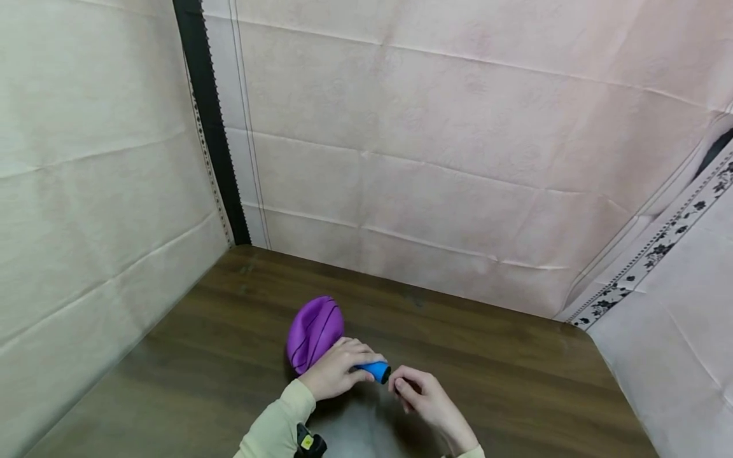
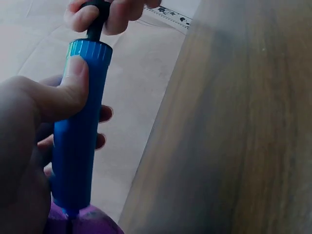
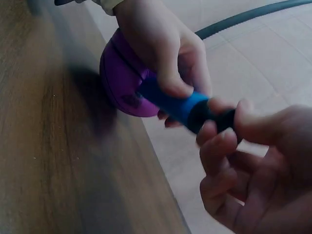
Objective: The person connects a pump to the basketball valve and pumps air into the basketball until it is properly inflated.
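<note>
While the left hand [image 1: 340,369] grips the blue pump [image 2: 78,141] with fingers wrapped round it, the right hand [image 1: 422,397] pinches the black handle [image 2: 101,10] at one end. The pump's opposite end meets the creased purple ball [image 1: 312,337], beside the left hand over the table [image 1: 504,362].

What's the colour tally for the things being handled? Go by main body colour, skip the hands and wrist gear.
Purple: 1 (dented ball)
Blue: 1 (hand pump, its black handle counted as part of it)
Total: 2
</note>
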Motion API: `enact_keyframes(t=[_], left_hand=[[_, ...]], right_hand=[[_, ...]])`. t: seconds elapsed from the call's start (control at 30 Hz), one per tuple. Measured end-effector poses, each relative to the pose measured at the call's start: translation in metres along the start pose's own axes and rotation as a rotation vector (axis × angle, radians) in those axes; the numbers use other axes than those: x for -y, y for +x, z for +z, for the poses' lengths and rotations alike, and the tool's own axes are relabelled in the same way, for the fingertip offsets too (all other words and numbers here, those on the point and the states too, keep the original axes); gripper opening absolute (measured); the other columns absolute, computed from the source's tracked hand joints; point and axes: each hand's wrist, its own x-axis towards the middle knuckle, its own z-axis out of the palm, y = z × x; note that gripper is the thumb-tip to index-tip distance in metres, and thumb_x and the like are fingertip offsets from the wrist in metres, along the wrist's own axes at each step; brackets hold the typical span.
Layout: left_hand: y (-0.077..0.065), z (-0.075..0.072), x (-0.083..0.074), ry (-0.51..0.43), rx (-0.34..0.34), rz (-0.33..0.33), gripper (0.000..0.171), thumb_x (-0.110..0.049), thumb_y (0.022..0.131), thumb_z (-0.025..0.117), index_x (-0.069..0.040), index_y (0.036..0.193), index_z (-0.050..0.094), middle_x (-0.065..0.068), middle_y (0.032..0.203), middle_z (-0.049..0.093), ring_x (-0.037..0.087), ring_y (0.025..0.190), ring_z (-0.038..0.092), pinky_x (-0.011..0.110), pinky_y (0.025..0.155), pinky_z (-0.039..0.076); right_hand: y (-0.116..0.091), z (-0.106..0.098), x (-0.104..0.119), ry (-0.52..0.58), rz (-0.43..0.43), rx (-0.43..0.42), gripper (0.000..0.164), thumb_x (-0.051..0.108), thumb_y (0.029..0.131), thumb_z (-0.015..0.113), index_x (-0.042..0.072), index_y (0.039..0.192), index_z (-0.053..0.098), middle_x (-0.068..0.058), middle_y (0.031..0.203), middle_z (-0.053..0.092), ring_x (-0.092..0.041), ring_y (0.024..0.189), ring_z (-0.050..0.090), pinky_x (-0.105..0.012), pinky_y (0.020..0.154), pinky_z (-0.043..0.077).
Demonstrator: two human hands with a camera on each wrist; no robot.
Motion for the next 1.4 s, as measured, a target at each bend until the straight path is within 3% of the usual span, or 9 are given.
enact_keyframes(t=[0.2, 0.33, 0.43, 0.57, 0.77, 0.97, 1.13, 1.27, 1.4], left_hand=[[-0.001, -0.013, 0.005, -0.046, -0.029, 0.002, 0.034, -0.035, 0.084, 0.058, -0.031, 0.118, 0.056, -0.015, 0.104, 0.061, 0.002, 0.097, 0.053, 0.028, 0.087, 0.036], [-0.002, -0.024, 0.007, -0.032, -0.085, -0.078, 0.034, -0.037, 0.085, 0.055, -0.029, 0.118, 0.056, -0.015, 0.105, 0.061, 0.004, 0.098, 0.054, 0.031, 0.087, 0.035], [0.0, -0.024, 0.005, -0.024, -0.096, -0.128, 0.034, -0.038, 0.084, 0.055, -0.029, 0.117, 0.057, -0.014, 0.105, 0.062, 0.006, 0.099, 0.054, 0.031, 0.088, 0.035], [0.004, -0.012, -0.004, -0.025, -0.087, -0.132, 0.035, -0.036, 0.083, 0.058, -0.027, 0.116, 0.058, -0.013, 0.102, 0.062, 0.005, 0.094, 0.054, 0.029, 0.086, 0.036], [0.009, 0.004, -0.016, -0.08, -0.103, -0.112, 0.035, -0.036, 0.083, 0.058, -0.026, 0.116, 0.058, -0.011, 0.101, 0.062, 0.005, 0.093, 0.054, 0.029, 0.086, 0.036], [0.003, -0.001, -0.008, -0.07, -0.121, -0.116, 0.035, -0.04, 0.085, 0.053, -0.029, 0.118, 0.057, -0.014, 0.106, 0.061, 0.004, 0.097, 0.054, 0.033, 0.089, 0.036], [0.002, -0.011, 0.0, -0.044, -0.207, -0.178, 0.035, -0.033, 0.082, 0.061, -0.034, 0.116, 0.057, -0.016, 0.106, 0.062, 0.004, 0.097, 0.053, 0.034, 0.088, 0.035], [0.005, -0.006, -0.004, -0.053, -0.191, -0.154, 0.036, -0.031, 0.08, 0.063, -0.03, 0.116, 0.058, -0.014, 0.105, 0.063, 0.005, 0.096, 0.054, 0.033, 0.088, 0.036], [0.009, 0.003, -0.012, -0.053, -0.179, -0.094, 0.036, -0.029, 0.079, 0.064, -0.026, 0.114, 0.06, -0.012, 0.103, 0.063, 0.006, 0.096, 0.055, 0.034, 0.088, 0.037]], right_hand=[[-0.01, -0.016, 0.008, 0.072, -0.006, -0.001, 0.025, 0.022, 0.095, 0.043, 0.002, 0.099, 0.057, -0.023, 0.076, 0.051, -0.011, 0.053, 0.044, -0.028, 0.048, 0.042], [-0.027, -0.037, 0.015, 0.11, -0.034, -0.066, 0.022, 0.016, 0.095, 0.041, -0.002, 0.098, 0.055, -0.011, 0.073, 0.052, -0.017, 0.053, 0.043, -0.028, 0.048, 0.042], [-0.032, -0.043, 0.017, 0.14, -0.085, -0.101, 0.019, 0.008, 0.095, 0.039, -0.006, 0.096, 0.052, -0.012, 0.069, 0.049, -0.017, 0.052, 0.043, -0.027, 0.047, 0.041], [-0.02, -0.033, 0.012, 0.184, -0.162, -0.085, 0.019, 0.004, 0.095, 0.035, -0.01, 0.094, 0.049, -0.02, 0.065, 0.043, -0.019, 0.048, 0.041, -0.025, 0.041, 0.038], [-0.004, -0.014, 0.004, 0.181, -0.12, -0.058, 0.023, 0.008, 0.096, 0.034, -0.01, 0.095, 0.048, -0.027, 0.065, 0.04, -0.02, 0.047, 0.04, -0.03, 0.039, 0.035], [-0.015, -0.025, 0.013, 0.141, -0.033, -0.064, 0.025, 0.015, 0.096, 0.039, -0.004, 0.103, 0.053, -0.02, 0.072, 0.049, -0.018, 0.052, 0.042, -0.028, 0.046, 0.04], [-0.03, -0.044, 0.02, 0.165, -0.165, -0.114, 0.02, 0.004, 0.095, 0.035, -0.009, 0.101, 0.049, -0.022, 0.069, 0.044, -0.028, 0.051, 0.036, -0.029, 0.043, 0.035], [-0.022, -0.035, 0.018, 0.194, -0.178, -0.085, 0.018, 0.004, 0.096, 0.034, -0.009, 0.097, 0.047, -0.023, 0.065, 0.039, -0.024, 0.049, 0.037, -0.026, 0.041, 0.035], [-0.009, -0.016, 0.01, 0.214, -0.118, -0.052, 0.022, 0.01, 0.097, 0.034, -0.008, 0.096, 0.046, -0.024, 0.065, 0.037, -0.027, 0.048, 0.039, -0.029, 0.04, 0.036]])
